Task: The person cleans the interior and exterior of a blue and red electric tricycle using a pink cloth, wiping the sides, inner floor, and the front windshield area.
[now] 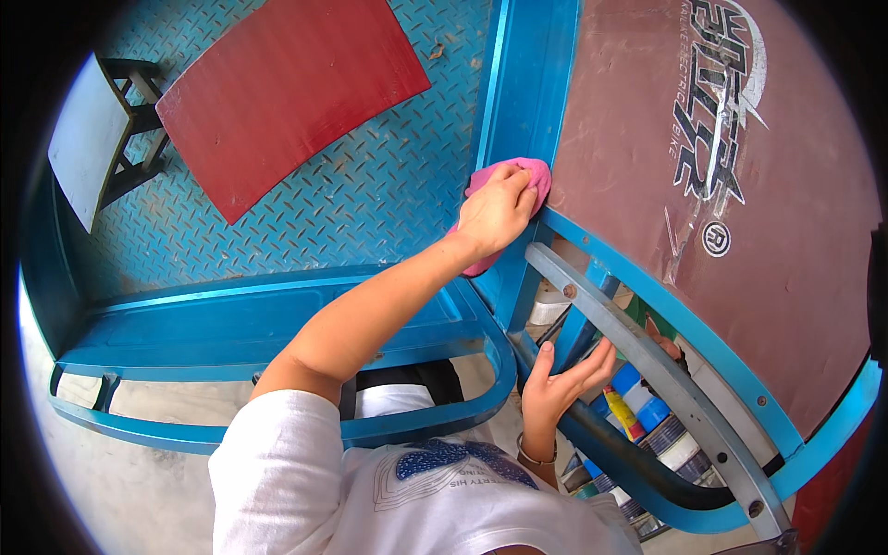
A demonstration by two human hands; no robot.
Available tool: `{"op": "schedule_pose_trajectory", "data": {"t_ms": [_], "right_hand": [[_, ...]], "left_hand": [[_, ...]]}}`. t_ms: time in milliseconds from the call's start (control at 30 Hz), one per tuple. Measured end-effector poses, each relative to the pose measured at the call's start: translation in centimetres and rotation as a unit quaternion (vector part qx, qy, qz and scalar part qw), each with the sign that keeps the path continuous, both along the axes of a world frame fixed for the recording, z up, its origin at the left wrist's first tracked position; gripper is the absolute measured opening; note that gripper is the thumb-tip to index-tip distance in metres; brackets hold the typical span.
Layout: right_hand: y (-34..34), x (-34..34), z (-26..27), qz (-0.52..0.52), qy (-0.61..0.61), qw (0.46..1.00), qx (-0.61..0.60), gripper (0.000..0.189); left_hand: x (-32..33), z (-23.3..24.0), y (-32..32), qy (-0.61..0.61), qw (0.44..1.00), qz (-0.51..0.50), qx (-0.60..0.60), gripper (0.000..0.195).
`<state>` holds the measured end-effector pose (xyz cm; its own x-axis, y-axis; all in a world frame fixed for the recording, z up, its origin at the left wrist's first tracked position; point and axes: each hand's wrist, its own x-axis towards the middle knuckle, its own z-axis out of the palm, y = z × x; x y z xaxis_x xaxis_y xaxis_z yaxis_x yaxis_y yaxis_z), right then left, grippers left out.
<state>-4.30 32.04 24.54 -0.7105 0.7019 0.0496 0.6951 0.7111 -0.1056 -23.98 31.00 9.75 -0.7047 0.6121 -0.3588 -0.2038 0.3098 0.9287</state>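
My left hand [496, 211] is pressed down on a pink cloth [538, 173], with fingers bunched into it. The cloth lies against the corner of the blue metal frame [524, 104], between the treadplate floor and the brown seat. Lower right, my right hand [565, 381] has its thumb and fingers spread and holds nothing. Its fingertips are close to a grey metal bar [645, 347]; whether they touch it, I cannot tell. A bracelet circles that wrist. A curved blue and black rail [624, 451] runs just below the hand.
A red curved panel [291, 104] and a small stool with a white top [90, 139] rest on the blue treadplate floor [388, 180]. The brown padded seat [624, 139] bears lettering. Several cans [680, 451] show beneath the grey bar. A blue loop rail [173, 437] crosses before my body.
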Motion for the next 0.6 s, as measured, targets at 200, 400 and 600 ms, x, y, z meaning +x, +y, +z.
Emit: {"op": "schedule_pose_trajectory", "data": {"t_ms": [200, 400, 600], "right_hand": [[-0.2, 0.3, -1.2, -0.015, -0.059, 0.996, 0.070, 0.070], [0.0, 0.7, -1.3, 0.007, -0.064, 0.995, 0.080, 0.069], [-0.2, 1.5, -1.1, -0.015, -0.081, 0.992, 0.093, 0.068]], "left_hand": [[-4.4, -2.1, 3.5, 0.067, 0.995, 0.070, -0.013, 0.026], [-8.2, -5.4, 4.9, 0.136, 0.983, 0.110, -0.047, 0.028], [-5.9, -4.8, 4.7, 0.131, 0.984, 0.116, -0.007, 0.033]]}}
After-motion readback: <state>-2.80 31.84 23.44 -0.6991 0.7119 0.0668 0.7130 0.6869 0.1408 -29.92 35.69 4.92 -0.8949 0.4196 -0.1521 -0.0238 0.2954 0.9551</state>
